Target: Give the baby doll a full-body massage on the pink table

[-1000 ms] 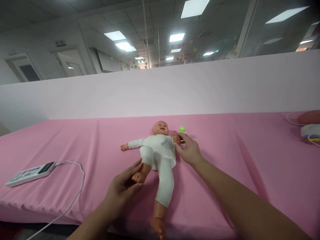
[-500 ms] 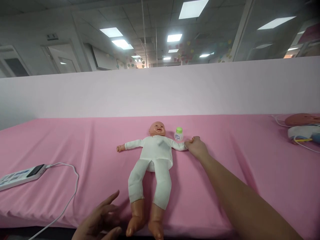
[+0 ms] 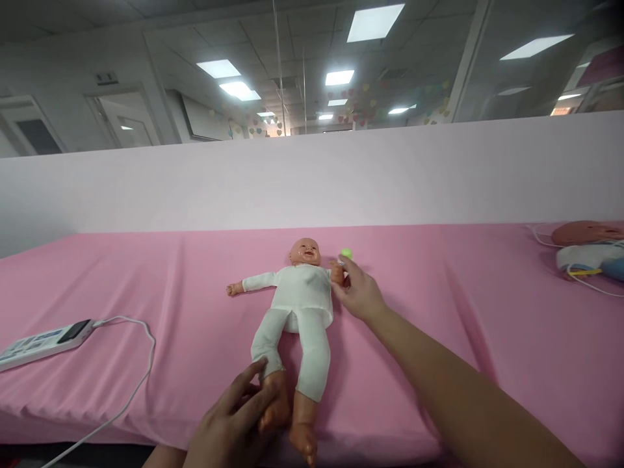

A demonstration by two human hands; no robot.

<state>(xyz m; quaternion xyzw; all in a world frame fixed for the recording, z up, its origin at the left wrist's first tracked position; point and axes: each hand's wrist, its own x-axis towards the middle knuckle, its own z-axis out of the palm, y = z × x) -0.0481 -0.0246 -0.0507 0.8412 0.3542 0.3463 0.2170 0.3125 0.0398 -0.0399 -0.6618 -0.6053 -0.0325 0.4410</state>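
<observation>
A baby doll (image 3: 301, 292) in a white top and trousers lies on its back, head away from me. My right hand (image 3: 361, 292) is closed on the doll's hand (image 3: 336, 272), at the right of the picture, with that arm bent in near its shoulder. At the other end, my left hand (image 3: 234, 416) has its fingers over the doll's lower leg (image 3: 275, 393) on the left side; its thumb is hidden. Just behind my right hand is a small bottle with a green cap (image 3: 346, 253), its body mostly covered.
A pink sheet (image 3: 195, 273) covers the bed. On the left lies a white power strip or similar device (image 3: 43, 344) with a white cable (image 3: 153, 354). A second doll (image 3: 585, 232) with tubing lies at the far right. A low white wall (image 3: 312, 182) stands behind.
My right hand has folded the doll's arm inward, bringing its hand towards the shoulder. My left hand, open beside the leg before, has moved right and up onto the lower leg, and that foot has shifted.
</observation>
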